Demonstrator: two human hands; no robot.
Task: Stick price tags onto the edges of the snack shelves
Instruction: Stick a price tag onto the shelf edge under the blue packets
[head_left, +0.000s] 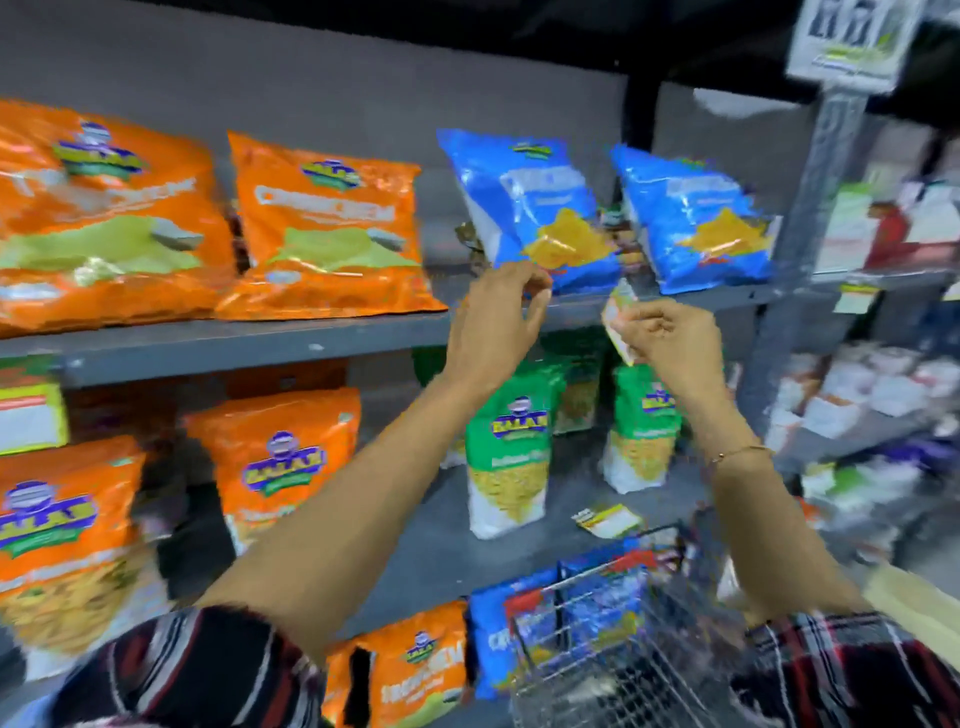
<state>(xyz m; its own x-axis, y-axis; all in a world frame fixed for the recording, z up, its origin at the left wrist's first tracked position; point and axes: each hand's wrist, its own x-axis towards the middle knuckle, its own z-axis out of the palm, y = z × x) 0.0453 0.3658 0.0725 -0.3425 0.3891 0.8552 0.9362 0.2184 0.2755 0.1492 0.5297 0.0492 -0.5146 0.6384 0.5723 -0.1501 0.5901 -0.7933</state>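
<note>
The right hand (660, 338) pinched a price tag (618, 322) just right of the left hand (498, 317), level with the upper shelf edge (260, 345). The left hand's fingers were curled as if pinching, but whether they held anything could not be told. The tag probably needed pressing flat along that edge, below the blue bags (535, 208). Bare edge lay left; an upright post (810, 218) limited room right.

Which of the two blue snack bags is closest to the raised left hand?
The left blue bag. The left hand has its fingertips right at that bag's bottom edge, while the right blue bag sits farther along the shelf, above the right hand.
</note>
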